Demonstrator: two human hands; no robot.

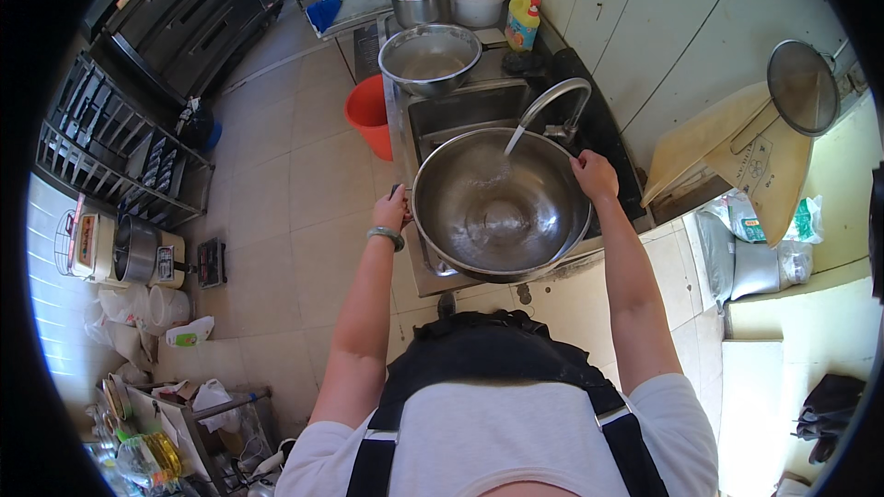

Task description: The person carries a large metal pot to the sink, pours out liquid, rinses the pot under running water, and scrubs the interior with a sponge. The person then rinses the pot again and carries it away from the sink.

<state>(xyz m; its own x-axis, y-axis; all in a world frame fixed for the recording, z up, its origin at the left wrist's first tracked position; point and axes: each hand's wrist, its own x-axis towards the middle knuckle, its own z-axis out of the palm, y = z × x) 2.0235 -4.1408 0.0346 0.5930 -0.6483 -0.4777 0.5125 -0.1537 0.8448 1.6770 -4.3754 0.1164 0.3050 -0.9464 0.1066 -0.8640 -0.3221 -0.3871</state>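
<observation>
A wide stainless steel bowl (497, 221) rests over the sink (442, 114), and water runs into it from the curved faucet (558, 91). My left hand (392, 210), with a bangle at the wrist, grips the handle on the bowl's left side. On the opposite side, the fingers of my right hand (595, 176) are closed on the bowl's upper right rim. A smaller metal bowl (429, 62) sits on the counter just beyond the sink.
A red bucket (369, 114) stands on the floor left of the sink. Behind are a steel pot of utensils (423, 8), a white tub (478, 10) and a yellow soap bottle (522, 24). A round strainer (803, 88) hangs at right; a tray rack (124, 145) stands at left.
</observation>
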